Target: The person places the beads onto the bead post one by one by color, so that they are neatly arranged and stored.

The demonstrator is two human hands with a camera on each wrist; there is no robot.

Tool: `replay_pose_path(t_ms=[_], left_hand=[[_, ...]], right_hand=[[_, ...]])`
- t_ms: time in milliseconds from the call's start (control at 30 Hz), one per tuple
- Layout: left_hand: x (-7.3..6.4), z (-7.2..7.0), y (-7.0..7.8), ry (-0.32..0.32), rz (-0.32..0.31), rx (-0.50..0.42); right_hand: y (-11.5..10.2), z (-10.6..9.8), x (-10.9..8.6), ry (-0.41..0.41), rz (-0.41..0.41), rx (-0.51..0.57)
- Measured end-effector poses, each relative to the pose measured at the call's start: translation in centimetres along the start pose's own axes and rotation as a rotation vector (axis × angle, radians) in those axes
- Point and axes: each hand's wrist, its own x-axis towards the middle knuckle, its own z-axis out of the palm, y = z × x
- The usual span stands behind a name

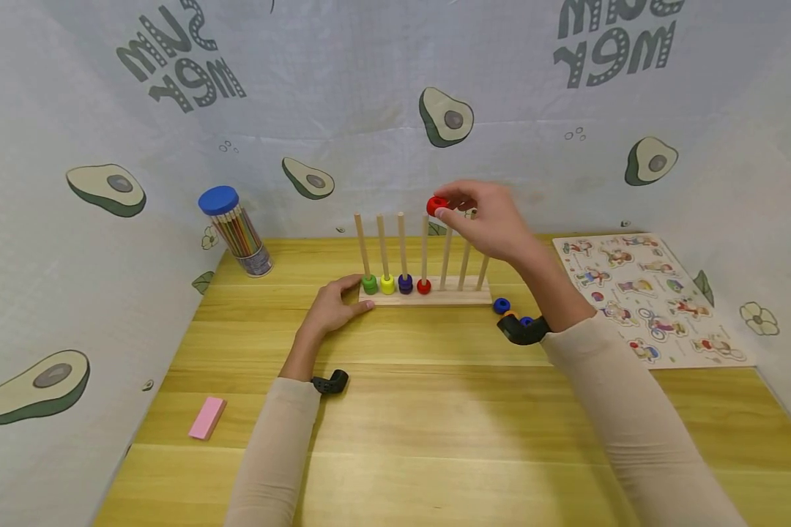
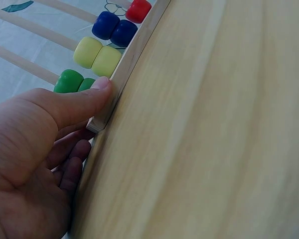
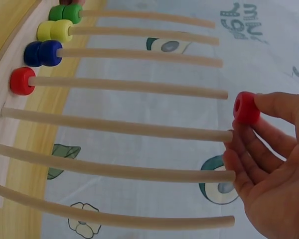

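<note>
A wooden peg rack (image 1: pixel 458 297) with several upright pegs stands on the table. My left hand (image 1: pixel 332 306) grips the left end of its base, thumb along the front and fingers behind. Two green beads (image 3: pixel 66 14), two yellow beads (image 3: pixel 55 31) and two dark blue beads (image 3: pixel 43 53) sit low on three pegs, with one red bead (image 3: pixel 22 81) at the foot of the fourth. Another red bead (image 3: pixel 248 107) is pinched between the thumb and fingers of my right hand (image 1: pixel 491 219). It is just off the tip of the red bead's peg (image 3: pixel 134 87), its hole facing that tip.
Loose blue beads (image 1: pixel 502 306) and an orange one lie right of the rack, partly behind the right wrist's camera. A picture puzzle board (image 1: pixel 639 293) is at the right. Left are a blue-lidded jar of pencils (image 1: pixel 240 233) and a pink eraser (image 1: pixel 207 418). A patterned cloth hangs behind.
</note>
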Motion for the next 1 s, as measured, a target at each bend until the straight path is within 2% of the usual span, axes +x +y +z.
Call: replay_pose_path(t_ms=[500, 800, 1000], left_hand=[[0.2, 0.1, -0.1, 0.005, -0.005, 0.02], [0.2, 0.2, -0.1, 0.006, -0.009, 0.013], [0.2, 0.1, -0.1, 0.003, -0.016, 0.002]], right_hand=[[-0.8, 1.1, 1.0, -0.072, -0.001, -0.043], [-0.5, 0.6, 0.5, -0.067, 0.012, -0.036], [-0.1, -0.2, -0.3, -0.019, -0.004, -0.023]])
